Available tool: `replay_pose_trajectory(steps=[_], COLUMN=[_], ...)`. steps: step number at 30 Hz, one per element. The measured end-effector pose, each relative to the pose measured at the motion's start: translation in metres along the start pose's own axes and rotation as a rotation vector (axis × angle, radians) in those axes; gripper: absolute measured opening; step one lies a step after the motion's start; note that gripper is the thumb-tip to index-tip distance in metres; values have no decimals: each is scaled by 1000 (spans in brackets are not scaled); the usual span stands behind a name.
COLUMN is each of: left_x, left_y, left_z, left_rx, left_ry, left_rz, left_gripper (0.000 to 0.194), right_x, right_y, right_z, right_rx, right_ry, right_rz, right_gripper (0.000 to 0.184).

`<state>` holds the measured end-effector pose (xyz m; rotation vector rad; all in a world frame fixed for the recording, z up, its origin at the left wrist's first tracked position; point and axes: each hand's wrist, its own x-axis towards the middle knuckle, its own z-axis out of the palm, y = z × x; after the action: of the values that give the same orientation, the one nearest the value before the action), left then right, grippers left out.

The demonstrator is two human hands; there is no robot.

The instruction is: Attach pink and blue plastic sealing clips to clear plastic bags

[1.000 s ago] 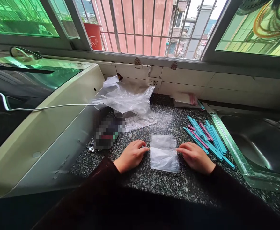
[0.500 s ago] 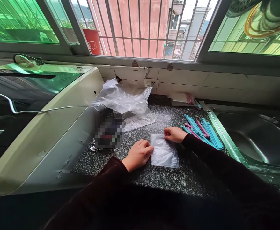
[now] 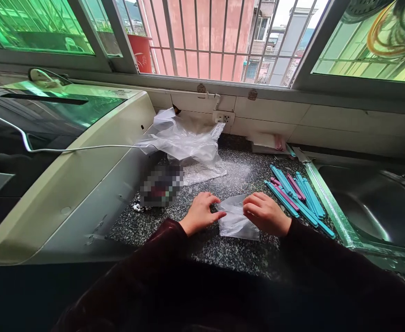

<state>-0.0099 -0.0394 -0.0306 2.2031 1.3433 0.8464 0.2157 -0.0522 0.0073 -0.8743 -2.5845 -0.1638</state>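
Note:
A small clear plastic bag (image 3: 237,226) lies on the speckled stone counter between my hands, its upper part slightly raised and creased. My left hand (image 3: 200,214) is at the bag's left edge, with a gap between thumb and forefinger; the fingertips meet or nearly meet the plastic. Over the bag's upper right side, my right hand (image 3: 266,214) has its fingers curled together on the plastic. Several flat sealing clips (image 3: 301,200) in blue and pink are heaped to the right of my right hand.
Crumpled clear plastic (image 3: 192,143) and a blurred-out dark item (image 3: 161,186) lie at the back left. A white machine (image 3: 95,170) with a cable stands left. Right is a metal sink (image 3: 365,203). Flat packets (image 3: 266,142) rest by the wall below the barred window.
My right hand moved from the bag's right edge to its top, then back down to the upper right side. My left thumb and forefinger have spread apart. The bag's upper part has lifted and creased.

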Motion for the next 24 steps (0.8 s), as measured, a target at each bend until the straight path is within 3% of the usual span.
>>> replay_pose_trajectory(steps=[2,5,7,10,18,24], left_x=[5,12,15,14,-12,-21], left_y=[2,4,3,0,-5,-8], left_z=[0,-1,-2,-6,-12,-9], left_rx=[-49,-104,-109,-73,219,411], left_ry=[-1,51,58,56,46,10], left_rz=[39,118,175,245,502,684], left_gripper=[8,9,9,6,11,16], right_x=[0,7,13,18,-10,-26], right_y=[3,15,22,25,-10,-23], right_z=[-4,-9,-9,-2,8,8], right_rx=[18,62,125,185,-71,-88], right_ry=[22,10,-57,-93,104,53], right_rz=[62,208,242,209,-18,-105], right_gripper=[14,50,40,5,16,15])
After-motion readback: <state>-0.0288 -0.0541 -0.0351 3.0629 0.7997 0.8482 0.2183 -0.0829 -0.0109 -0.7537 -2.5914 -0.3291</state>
